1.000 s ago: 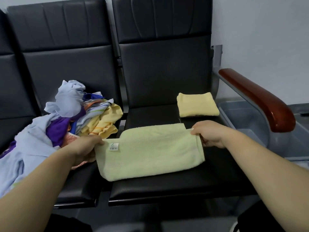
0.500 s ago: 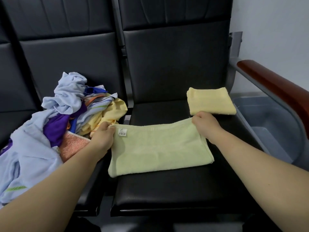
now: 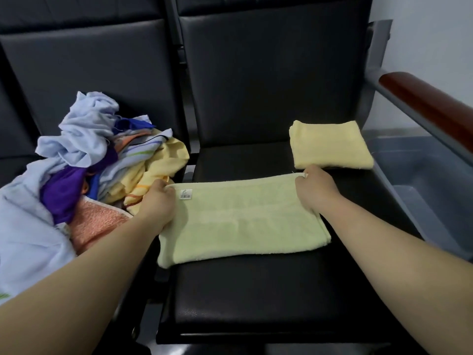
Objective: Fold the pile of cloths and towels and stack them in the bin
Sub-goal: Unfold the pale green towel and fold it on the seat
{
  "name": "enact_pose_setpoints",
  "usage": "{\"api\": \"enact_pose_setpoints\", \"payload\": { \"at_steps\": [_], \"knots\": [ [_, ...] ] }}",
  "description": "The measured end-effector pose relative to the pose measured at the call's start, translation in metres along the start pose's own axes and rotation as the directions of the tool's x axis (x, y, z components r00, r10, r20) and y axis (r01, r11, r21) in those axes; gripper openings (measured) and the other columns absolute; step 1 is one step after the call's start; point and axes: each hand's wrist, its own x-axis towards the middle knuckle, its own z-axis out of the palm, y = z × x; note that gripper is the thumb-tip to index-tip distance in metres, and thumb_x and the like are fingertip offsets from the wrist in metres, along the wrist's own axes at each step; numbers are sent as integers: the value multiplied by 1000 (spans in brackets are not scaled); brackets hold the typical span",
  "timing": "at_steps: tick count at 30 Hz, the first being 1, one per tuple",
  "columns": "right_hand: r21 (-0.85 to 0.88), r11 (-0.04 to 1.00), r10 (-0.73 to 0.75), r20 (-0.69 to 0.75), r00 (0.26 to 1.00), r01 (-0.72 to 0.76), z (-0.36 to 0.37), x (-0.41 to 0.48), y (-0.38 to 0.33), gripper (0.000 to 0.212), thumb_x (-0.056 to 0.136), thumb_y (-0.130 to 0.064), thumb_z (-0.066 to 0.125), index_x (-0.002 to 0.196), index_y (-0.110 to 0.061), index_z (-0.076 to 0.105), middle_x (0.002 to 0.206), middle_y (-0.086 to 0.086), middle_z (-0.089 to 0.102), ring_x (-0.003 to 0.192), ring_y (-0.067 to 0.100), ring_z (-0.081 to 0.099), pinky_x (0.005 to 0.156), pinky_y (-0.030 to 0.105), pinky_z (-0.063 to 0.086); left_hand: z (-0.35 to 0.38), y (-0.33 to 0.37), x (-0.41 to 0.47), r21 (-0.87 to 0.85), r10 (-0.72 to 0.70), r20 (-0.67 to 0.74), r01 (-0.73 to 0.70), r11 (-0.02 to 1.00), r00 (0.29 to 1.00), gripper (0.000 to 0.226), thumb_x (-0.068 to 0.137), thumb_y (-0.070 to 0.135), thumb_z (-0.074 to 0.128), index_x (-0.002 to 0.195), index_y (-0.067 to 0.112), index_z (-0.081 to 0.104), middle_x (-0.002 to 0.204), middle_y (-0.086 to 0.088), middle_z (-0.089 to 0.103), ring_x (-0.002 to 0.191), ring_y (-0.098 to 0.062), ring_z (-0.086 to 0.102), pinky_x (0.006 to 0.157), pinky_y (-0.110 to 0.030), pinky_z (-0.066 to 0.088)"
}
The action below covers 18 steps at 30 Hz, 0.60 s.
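A pale green towel (image 3: 238,219), folded into a long strip with a small white label near its far left corner, lies flat on the black seat (image 3: 256,298). My left hand (image 3: 157,203) grips its far left corner. My right hand (image 3: 313,189) pinches its far right corner. Behind the right hand a folded yellow towel (image 3: 329,144) rests on the same seat. A loose pile of cloths (image 3: 84,170) in light blue, purple, yellow and orange covers the seat to the left. The grey bin (image 3: 419,180) stands on the floor at the right, and I see nothing in it.
A wooden armrest (image 3: 430,106) on a grey metal frame runs between the seat and the bin. Black backrests rise behind both seats. A white wall is at the far right.
Both hands carried the towel's far edge away from me and set it down flat on the seat, closer to the folded yellow towel. My view moved closer and slightly left.
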Motion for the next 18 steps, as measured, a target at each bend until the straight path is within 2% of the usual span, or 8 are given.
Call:
{"api": "enact_pose_setpoints", "payload": {
  "at_steps": [2, 6, 9, 12, 15, 18],
  "knots": [
    [12, 1000, -6, -34, 999, 6, 2, -1, 2, 24, 105, -29, 47, 120, -11, 55, 109, 5, 58, 86, 20, 55, 60, 33, 38, 2, 2, 1, 30, -10, 1, 10, 1000, 1000, 34, 105, 26, 42, 135, 14, 49, 115, -15, 59, 98, -32, 52, 84, -37, 42],
    [56, 998, -13, -104, 994, 19, 2, -5, 6, 19, 105, -30, 56, 117, -16, 56, 106, 1, 59, 77, 12, 53, 57, 30, 38, -1, 5, -2, 86, -62, 7, 61, 994, 998, 38, 98, 22, 51, 135, 13, 45, 110, -15, 58, 93, -34, 55, 78, -38, 48],
    [42, 999, -28, -132, 991, 34, -3, -10, 6, 34, 102, -32, 61, 131, -17, 53, 121, 1, 58, 91, 17, 54, 68, 33, 42, -9, 7, -6, 166, -33, 15, 30, 986, 999, 44, 98, 20, 52, 139, 12, 41, 106, -14, 57, 89, -32, 55, 74, -38, 45],
    [-58, 989, -139, -133, 981, 133, -5, -20, 7, 31, 100, -29, 62, 129, -20, 57, 134, 3, 52, 109, 22, 54, 80, 34, 43, -15, 12, -15, 238, -25, 35, 16, 971, 999, 53, 97, 23, 55, 145, 11, 37, 109, -13, 58, 91, -31, 55, 74, -38, 44],
    [-161, 943, -300, -20, 954, 293, -4, -36, 4, 22, 101, -26, 57, 123, -25, 61, 136, -2, 50, 126, 20, 48, 88, 33, 44, -20, 18, -31, 335, 25, 68, -46, 941, 997, 49, 94, 35, 62, 136, 14, 49, 128, -14, 54, 103, -32, 56, 82, -39, 47],
    [-207, 870, -419, 172, 892, 448, 0, -50, -3, 24, 102, -23, 52, 122, -27, 65, 130, -8, 53, 123, 15, 50, 97, 32, 45, -17, 26, -47, 413, 150, 98, -177, 893, 984, 36, 91, 43, 63, 120, 22, 65, 130, -12, 53, 107, -34, 59, 92, -42, 52]
  ]
}}
